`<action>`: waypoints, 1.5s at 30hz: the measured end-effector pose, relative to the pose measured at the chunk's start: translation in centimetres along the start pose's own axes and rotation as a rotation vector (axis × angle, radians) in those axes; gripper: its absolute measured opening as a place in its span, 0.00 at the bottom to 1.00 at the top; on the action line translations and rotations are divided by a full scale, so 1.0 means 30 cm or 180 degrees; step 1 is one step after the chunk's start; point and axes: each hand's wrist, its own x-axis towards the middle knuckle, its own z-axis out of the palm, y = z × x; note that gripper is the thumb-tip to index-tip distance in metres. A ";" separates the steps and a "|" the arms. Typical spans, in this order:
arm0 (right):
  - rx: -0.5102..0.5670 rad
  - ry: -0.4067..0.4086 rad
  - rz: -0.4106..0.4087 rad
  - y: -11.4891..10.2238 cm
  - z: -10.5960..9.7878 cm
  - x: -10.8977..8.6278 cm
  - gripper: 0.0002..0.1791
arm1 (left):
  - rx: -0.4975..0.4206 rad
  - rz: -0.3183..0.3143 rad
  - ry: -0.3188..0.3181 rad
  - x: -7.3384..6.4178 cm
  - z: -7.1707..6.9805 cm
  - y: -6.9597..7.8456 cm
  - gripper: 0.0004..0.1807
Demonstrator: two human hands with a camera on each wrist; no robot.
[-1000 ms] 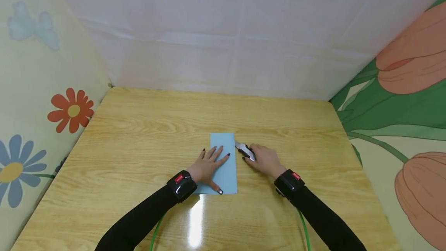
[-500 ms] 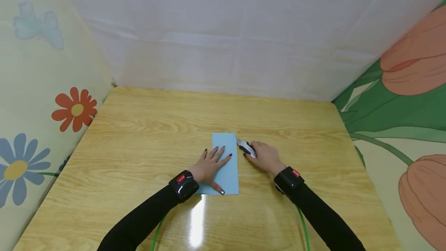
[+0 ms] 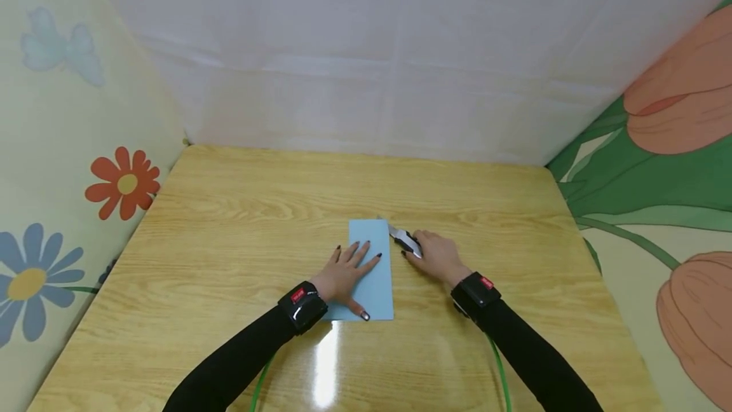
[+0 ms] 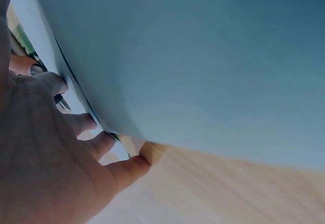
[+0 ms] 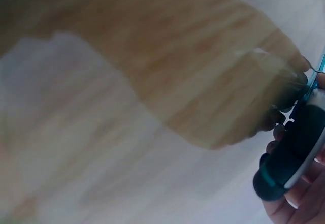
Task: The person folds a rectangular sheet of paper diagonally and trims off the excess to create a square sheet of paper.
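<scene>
A light blue sheet of paper [image 3: 374,297] lies on the wooden table, and the left wrist view shows a gap between two of its layers. My left hand [image 3: 343,275] presses flat on it with spread fingers, the thumb near its front edge. At the paper's right side, my right hand [image 3: 437,256] grips a utility knife [image 3: 408,244] with a black and grey handle. The blade meets the right edge near the far corner, and its tip peeks out past the far edge; paper hides the stretch between. In the right wrist view the dark knife handle [image 5: 294,150] rests against the curled fingers.
The wooden table [image 3: 257,196] reaches back to a white cloth [image 3: 366,62]. Flower-printed panels [image 3: 51,164] stand at both sides. Black bands [image 3: 474,297] sit on both wrists, and green cables [image 3: 500,367] run beneath the forearms.
The knife blade has slid from beside the paper's right edge to under its top layer, tip now showing at the far edge. The left hand stays on the paper.
</scene>
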 end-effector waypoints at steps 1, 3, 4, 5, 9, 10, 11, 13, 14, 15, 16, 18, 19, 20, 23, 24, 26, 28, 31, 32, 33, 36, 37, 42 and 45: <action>-0.0003 0.0002 0.0006 0.001 0.000 -0.002 0.20 | -0.0010 0.0005 -0.0002 0.000 0.000 0.001 0.63; -0.0001 0.0003 0.0015 0.003 0.000 -0.005 0.19 | 0.0010 0.0004 -0.0015 0.000 0.002 0.003 0.64; 0.0000 0.0016 0.0005 0.004 0.001 -0.004 0.19 | 0.0016 0.0000 -0.0019 0.000 0.002 0.004 0.64; 0.0012 0.0034 -0.0014 0.005 0.001 -0.002 0.19 | 0.0030 -0.0011 -0.0024 0.000 0.003 0.004 0.64; 0.0016 0.0061 -0.0042 0.005 0.005 0.010 0.18 | 0.0050 -0.0025 -0.0021 0.002 0.004 0.004 0.64; 0.0009 0.0053 -0.0040 0.007 0.006 0.011 0.18 | 0.0032 -0.0012 -0.0007 0.001 0.005 0.003 0.64; 0.0013 0.0046 -0.0032 0.009 0.005 0.011 0.18 | 0.0021 0.0000 0.0002 0.001 0.006 0.002 0.64; 0.0009 0.0035 -0.0018 0.012 0.004 0.008 0.17 | -0.0008 0.0027 0.0028 0.002 0.009 0.000 0.64; 0.0023 0.0039 -0.0022 0.013 0.004 0.007 0.17 | -0.0019 0.0037 0.0042 0.001 0.011 -0.001 0.64; 0.0036 0.0046 -0.0031 0.013 0.003 0.006 0.17 | -0.0023 0.0037 0.0040 0.001 0.011 -0.002 0.64; 0.0027 0.0057 -0.0041 0.014 0.004 0.005 0.17 | -0.0026 0.0040 0.0037 0.001 0.011 -0.002 0.64; 0.0033 0.0087 -0.0063 0.015 0.004 0.003 0.17 | -0.0032 0.0038 0.0029 0.002 0.012 -0.001 0.64; 0.0044 0.0106 -0.0069 0.016 0.004 0.003 0.17 | -0.0038 0.0041 0.0034 0.002 0.011 0.000 0.64; 0.0048 0.0113 -0.0061 0.018 0.004 0.002 0.17 | -0.0031 0.0042 0.0029 0.003 0.011 0.001 0.64; 0.0070 0.0115 0.0027 0.027 0.002 -0.005 0.16 | -0.0055 0.0069 0.0036 0.003 0.009 0.005 0.64; 0.0103 0.0114 0.0065 0.031 0.001 -0.009 0.16 | -0.0054 0.0083 0.0039 0.002 0.008 0.005 0.64; 0.0184 0.0127 0.0136 0.041 -0.004 -0.019 0.16 | -0.0059 0.0097 0.0036 -0.001 0.006 0.005 0.64; 0.0262 0.0153 0.0188 0.055 -0.008 -0.031 0.16 | -0.0075 0.0106 0.0058 -0.005 0.003 0.002 0.64; 0.0397 0.0183 0.0272 0.078 -0.018 -0.055 0.17 | -0.0098 0.0112 0.0098 -0.010 -0.001 -0.003 0.64; 0.0420 0.0189 0.0307 0.088 -0.020 -0.066 0.18 | -0.0114 0.0112 0.0110 -0.011 -0.001 -0.004 0.63; 0.0439 0.0186 0.0362 0.098 -0.023 -0.078 0.18 | -0.0123 0.0116 0.0117 -0.011 -0.001 -0.005 0.63; 0.0456 0.0223 0.0514 0.135 -0.031 -0.118 0.19 | -0.0140 0.0112 0.0090 -0.010 -0.001 -0.006 0.63; 0.0440 0.0240 0.0573 0.149 -0.033 -0.132 0.20 | -0.0137 0.0106 0.0080 -0.010 -0.001 -0.006 0.63; 0.0370 0.0384 0.0889 0.231 -0.039 -0.204 0.20 | -0.0135 0.0088 0.0086 -0.008 0.002 -0.002 0.64; 0.0311 0.0445 0.1121 0.281 -0.042 -0.244 0.21 | -0.0156 0.0094 0.0094 -0.002 0.008 -0.001 0.64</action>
